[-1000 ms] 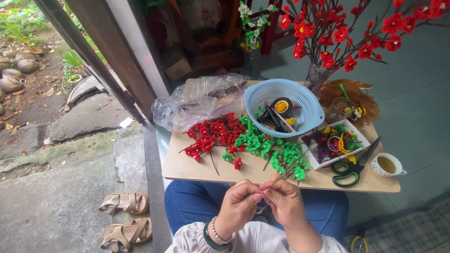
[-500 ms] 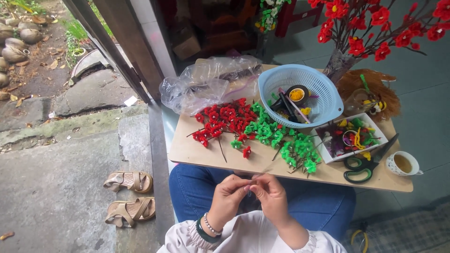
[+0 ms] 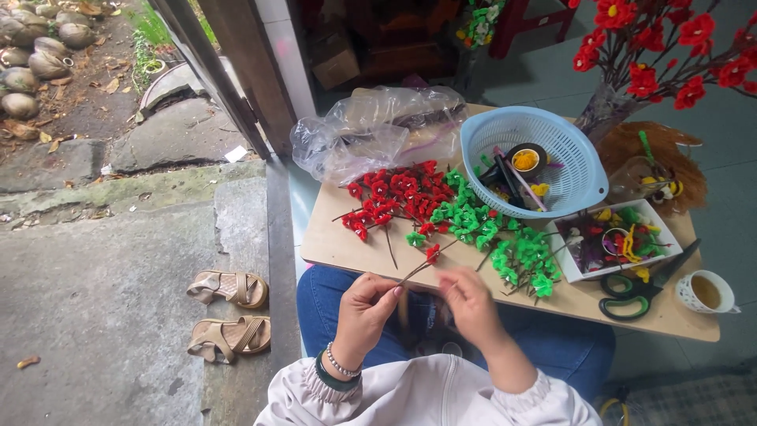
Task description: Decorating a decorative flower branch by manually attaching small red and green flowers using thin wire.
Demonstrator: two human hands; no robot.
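Doorway floor, low bench (image 3: pixel 347 244) across the knees. Since a moment ago, barely shifted: left hand (image 3: pixel 364 304) pinching thin stem (image 3: pixel 418 270) by near edge; right hand (image 3: pixel 471 304) loosely curled, grip unclear.

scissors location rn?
In the head view, the green-handled scissors lie on the right end of the wooden board, just in front of the white tray and left of the cup.

Matt wooden board (image 3: pixel 339 244), glossy plastic basket (image 3: pixel 576 170), crinkled clear, probably plastic, bag (image 3: pixel 355 134).
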